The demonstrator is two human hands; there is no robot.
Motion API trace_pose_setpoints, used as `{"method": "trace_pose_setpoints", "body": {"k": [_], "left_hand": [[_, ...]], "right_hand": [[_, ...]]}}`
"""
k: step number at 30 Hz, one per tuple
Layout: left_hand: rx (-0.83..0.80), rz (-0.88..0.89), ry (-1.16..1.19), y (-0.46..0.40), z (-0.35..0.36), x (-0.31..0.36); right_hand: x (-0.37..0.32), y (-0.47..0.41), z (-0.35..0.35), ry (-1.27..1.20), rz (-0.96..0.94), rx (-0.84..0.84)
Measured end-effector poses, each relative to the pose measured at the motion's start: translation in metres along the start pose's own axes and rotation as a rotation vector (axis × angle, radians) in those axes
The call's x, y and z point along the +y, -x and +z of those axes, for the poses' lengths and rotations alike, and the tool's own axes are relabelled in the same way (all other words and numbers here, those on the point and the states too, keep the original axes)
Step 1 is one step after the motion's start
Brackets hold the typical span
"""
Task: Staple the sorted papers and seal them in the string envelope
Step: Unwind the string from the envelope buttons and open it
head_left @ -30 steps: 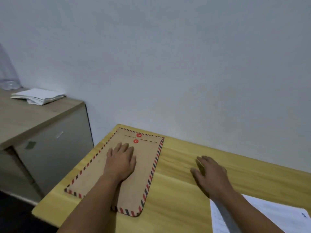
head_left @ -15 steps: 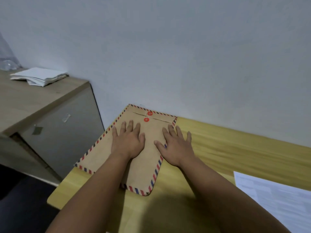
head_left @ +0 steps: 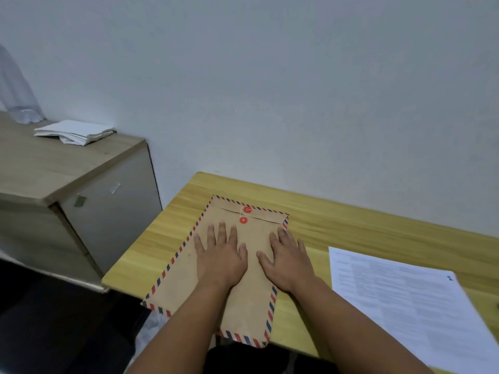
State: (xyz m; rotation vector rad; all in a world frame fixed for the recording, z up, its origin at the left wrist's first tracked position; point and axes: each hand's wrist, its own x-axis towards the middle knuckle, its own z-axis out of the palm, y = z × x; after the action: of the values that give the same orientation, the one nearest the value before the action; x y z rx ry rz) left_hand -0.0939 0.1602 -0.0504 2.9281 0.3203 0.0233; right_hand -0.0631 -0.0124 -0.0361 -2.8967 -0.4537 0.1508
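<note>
A brown string envelope [head_left: 186, 268] with a red and blue striped border lies on the yellow wooden table [head_left: 351, 228]. Its near end hangs over the table's front edge. Two red string buttons [head_left: 245, 215] sit at its far end, with the flap closed. My left hand [head_left: 220, 255] rests flat on the envelope, fingers spread. My right hand [head_left: 287, 257] lies flat on its right side, fingers straight. A stack of printed white papers [head_left: 410, 300] lies on the table to the right of my hands.
To the left stands a lower grey cabinet [head_left: 89, 201] with a wood top. A pile of white papers [head_left: 74, 132] and a clear plastic bag [head_left: 16, 85] sit on it. A plain wall runs behind the table.
My right hand came left from the bare table onto the envelope. The envelope has slid toward me, so its near end overhangs the edge. My left hand stays flat on it.
</note>
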Motion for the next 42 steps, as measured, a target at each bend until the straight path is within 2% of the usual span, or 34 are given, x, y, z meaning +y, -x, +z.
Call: {"method": "trace_pose_setpoints", "body": {"k": [5, 9, 11, 15, 19, 25, 28, 32, 35, 40, 42], "left_hand": [[-0.006, 0.018, 0.023, 0.042, 0.007, 0.040], [-0.024, 0.085, -0.018, 0.045, -0.002, 0.055], [0.029, 0.124, -0.035, 0.031, -0.017, 0.046], [0.121, 0.146, -0.032, -0.008, -0.032, 0.011], [0.072, 0.213, -0.052, -0.039, -0.020, -0.020], [0.089, 0.199, 0.023, -0.047, -0.002, -0.031], [0.118, 0.201, 0.027, -0.047, -0.001, -0.032], [0.114, 0.193, 0.013, -0.048, 0.001, -0.031], [0.109, 0.185, 0.022, -0.047, 0.000, -0.031], [0.107, 0.181, 0.031, -0.046, -0.001, -0.030], [0.102, 0.180, 0.034, -0.047, -0.001, -0.030]], "right_hand": [[0.014, 0.030, -0.003, 0.008, 0.082, 0.075], [0.018, 0.028, -0.025, 0.026, 0.173, 0.030], [0.016, 0.020, -0.042, -0.004, 0.200, 0.009], [0.011, -0.006, -0.054, -0.168, 0.131, 0.092], [0.001, -0.042, -0.053, -0.300, 0.067, 0.052], [-0.019, -0.093, -0.049, -0.149, 0.099, 0.030], [-0.027, -0.105, -0.040, -0.136, 0.163, 0.056], [-0.035, -0.108, -0.033, -0.107, 0.153, 0.105], [-0.036, -0.103, -0.032, -0.060, 0.090, 0.029], [-0.017, -0.078, -0.034, -0.160, -0.271, -0.135], [-0.007, -0.067, -0.037, -0.257, -0.313, -0.163]]}}
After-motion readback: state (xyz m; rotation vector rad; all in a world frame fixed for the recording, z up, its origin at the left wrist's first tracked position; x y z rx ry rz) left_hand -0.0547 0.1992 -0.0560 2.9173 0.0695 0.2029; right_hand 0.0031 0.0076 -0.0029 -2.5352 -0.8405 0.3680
